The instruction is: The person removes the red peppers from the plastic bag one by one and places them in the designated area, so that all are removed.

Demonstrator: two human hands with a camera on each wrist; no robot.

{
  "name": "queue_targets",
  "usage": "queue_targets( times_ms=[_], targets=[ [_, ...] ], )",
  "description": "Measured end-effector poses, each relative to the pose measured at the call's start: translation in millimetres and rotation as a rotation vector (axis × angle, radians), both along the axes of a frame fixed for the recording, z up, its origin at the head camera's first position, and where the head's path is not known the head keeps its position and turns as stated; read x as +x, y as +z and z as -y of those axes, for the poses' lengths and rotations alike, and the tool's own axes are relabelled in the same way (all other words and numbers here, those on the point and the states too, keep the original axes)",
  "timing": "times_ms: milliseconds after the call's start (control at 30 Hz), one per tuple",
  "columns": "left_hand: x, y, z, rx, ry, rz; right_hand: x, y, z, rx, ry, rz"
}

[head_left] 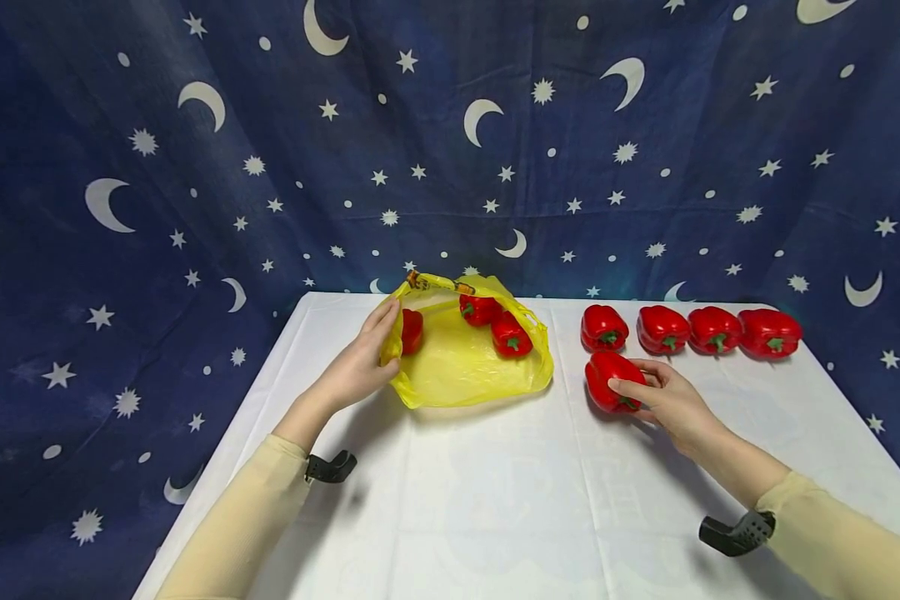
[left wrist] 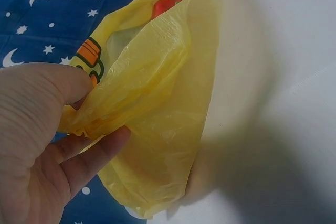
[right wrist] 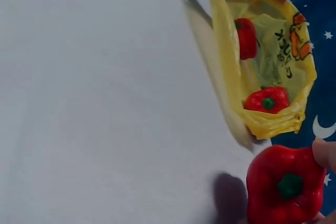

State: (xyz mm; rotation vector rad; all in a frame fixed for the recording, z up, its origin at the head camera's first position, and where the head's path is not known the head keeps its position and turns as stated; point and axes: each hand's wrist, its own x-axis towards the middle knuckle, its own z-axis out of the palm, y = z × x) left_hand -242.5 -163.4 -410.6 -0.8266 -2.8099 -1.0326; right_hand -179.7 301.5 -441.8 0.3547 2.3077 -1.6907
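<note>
Visibly 8 pprs point(head_left: 606, 377), 1 bag point(head_left: 457, 371)

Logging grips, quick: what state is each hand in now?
Left hand: pinching the yellow bag at its rim.
Right hand: holding a red pepper.

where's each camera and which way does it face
Head: worn on the head, facing forward and down over the white table to the starry cloth; left hand, right hand and both sleeves show.
Left wrist: on that wrist, facing the yellow bag; only the left hand shows.
Right wrist: on that wrist, facing the held pepper and the bag beyond; parts of both hands show.
Head and right wrist share the held pepper, bag and both hands.
</note>
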Motion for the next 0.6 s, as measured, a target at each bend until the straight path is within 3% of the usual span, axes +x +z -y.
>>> queue_targets(
  times_ms=[333, 600],
  targets=[
    [0.5, 0.4, -0.5, -0.005, 0.001, 0.008, 4.1, -8.4, -1.7, 0.055, -0.089, -0.001],
    [-0.8, -0.7, 0.4, -0.014, 0.002, 0.016, 4.7, -16.0, -3.0, 0.091, -0.089, -0.026]
  ],
)
